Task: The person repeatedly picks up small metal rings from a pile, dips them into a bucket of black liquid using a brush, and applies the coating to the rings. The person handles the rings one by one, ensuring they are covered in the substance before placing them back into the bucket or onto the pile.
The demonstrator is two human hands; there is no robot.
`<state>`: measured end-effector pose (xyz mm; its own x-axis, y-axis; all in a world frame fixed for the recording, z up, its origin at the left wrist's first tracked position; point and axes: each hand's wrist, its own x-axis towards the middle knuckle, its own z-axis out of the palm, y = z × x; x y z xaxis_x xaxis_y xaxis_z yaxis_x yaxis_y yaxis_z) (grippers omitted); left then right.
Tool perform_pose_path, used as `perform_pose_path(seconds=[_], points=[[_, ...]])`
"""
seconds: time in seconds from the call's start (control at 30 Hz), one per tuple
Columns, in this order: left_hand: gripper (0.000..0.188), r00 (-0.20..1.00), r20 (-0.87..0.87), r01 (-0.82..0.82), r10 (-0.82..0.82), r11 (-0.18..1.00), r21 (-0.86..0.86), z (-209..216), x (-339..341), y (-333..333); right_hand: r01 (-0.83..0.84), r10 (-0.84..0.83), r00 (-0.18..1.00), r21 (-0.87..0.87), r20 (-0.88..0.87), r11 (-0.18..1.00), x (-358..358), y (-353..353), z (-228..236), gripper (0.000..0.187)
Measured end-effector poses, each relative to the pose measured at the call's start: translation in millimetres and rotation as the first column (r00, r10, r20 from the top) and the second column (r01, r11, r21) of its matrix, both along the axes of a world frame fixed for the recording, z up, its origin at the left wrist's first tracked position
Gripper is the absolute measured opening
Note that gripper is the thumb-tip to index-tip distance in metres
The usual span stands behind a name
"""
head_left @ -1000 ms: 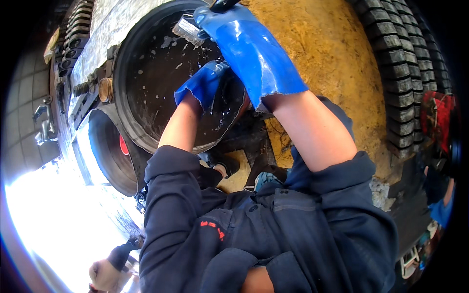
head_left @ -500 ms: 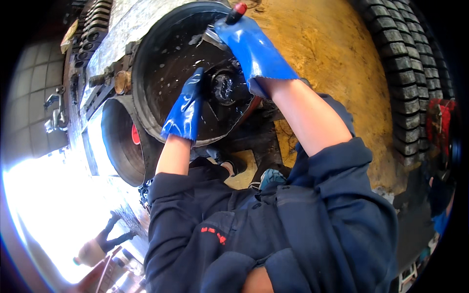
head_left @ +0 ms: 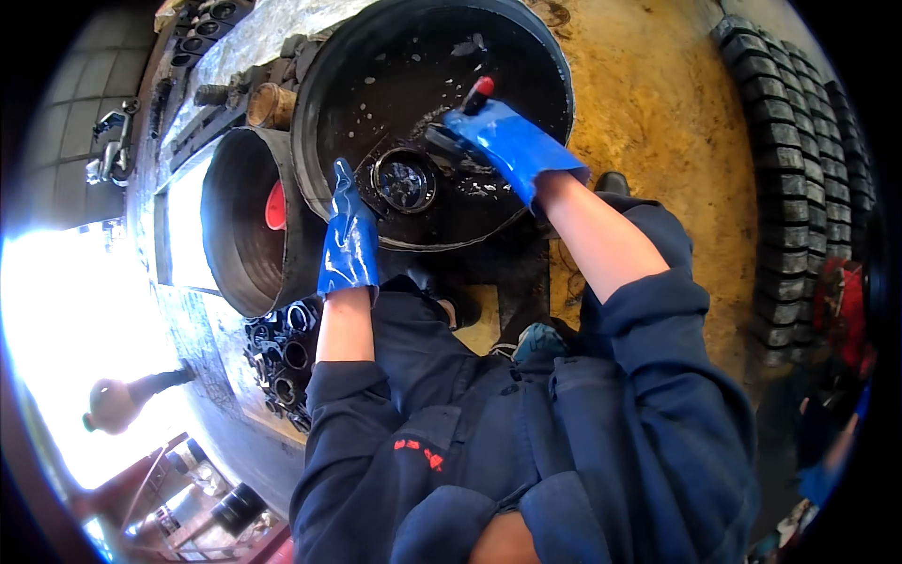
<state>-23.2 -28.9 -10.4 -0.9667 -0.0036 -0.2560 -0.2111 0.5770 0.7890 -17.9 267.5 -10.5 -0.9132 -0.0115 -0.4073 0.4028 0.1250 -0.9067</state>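
Note:
Both my hands wear long blue rubber gloves over a wide black tub [head_left: 301, 150] of dark, glossy liquid. My right hand [head_left: 503, 136] is closed round a brush with a red-tipped handle [head_left: 483, 86]. Its blurred head [head_left: 446, 139] points left, just above a round, wet, black metal part [head_left: 404, 180] with a raised ring. At the tub's near-left side, my left hand [head_left: 348, 221] grips the left edge of that part, thumb side up. The fingers' far side and the part's underside are hidden.
A second drum [head_left: 249, 226] with a red thing [head_left: 275, 205] inside stands left of the tub. Dark metal parts [head_left: 287, 362] are heaped below it. A rusty cylinder [head_left: 272, 106] lies by the tub. Stacked ribbed black parts [head_left: 775, 188] line the right side of the yellow floor [head_left: 648, 103].
My view has shifted. Within the tub, the round part and my left hand have moved left. My right hand has brought the brush from the far rim down nearer the part.

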Motion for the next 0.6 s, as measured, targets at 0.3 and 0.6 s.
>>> perform_pose_path(seconds=[0.3,0.6], points=[[0.044,0.997,-0.023,0.066,-0.071,0.979,-0.194,-31.3,-1.4,-19.0,-0.312,0.276,0.934,-0.139,-0.227,0.940,-7.6,-76.2,23.3,0.036],[0.044,0.988,-0.042,0.126,-0.147,0.938,-0.323,-39.2,17.2,-28.4,0.172,-0.172,0.985,0.084,-0.007,0.982,-11.2,-30.8,-35.7,0.040]])
